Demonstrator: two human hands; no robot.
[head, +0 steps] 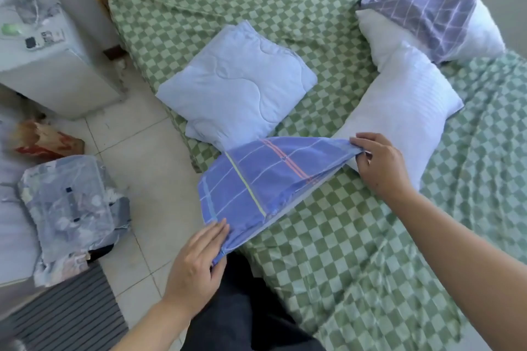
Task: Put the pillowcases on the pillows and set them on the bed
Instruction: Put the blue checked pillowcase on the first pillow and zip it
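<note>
A blue plaid pillowcase (pixel 262 179) is stretched between my hands over the near edge of the bed (pixel 342 251). My left hand (pixel 196 262) grips its lower corner. My right hand (pixel 382 165) pinches its upper edge, right at the near end of a bare white pillow (pixel 399 105) lying diagonally on the bed. Behind it, another white pillow (pixel 482 34) is partly covered by a purple grid pillowcase (pixel 427 20). A folded light blue quilt (pixel 236 80) sits on the bed to the left.
The bed has a green checkered sheet. On the tiled floor (pixel 148 168) to the left stand a white appliance (pixel 48 60), a clear bag of bedding (pixel 74 214) and a striped mat (pixel 71 316). My dark trousers (pixel 242 308) are at the bed's edge.
</note>
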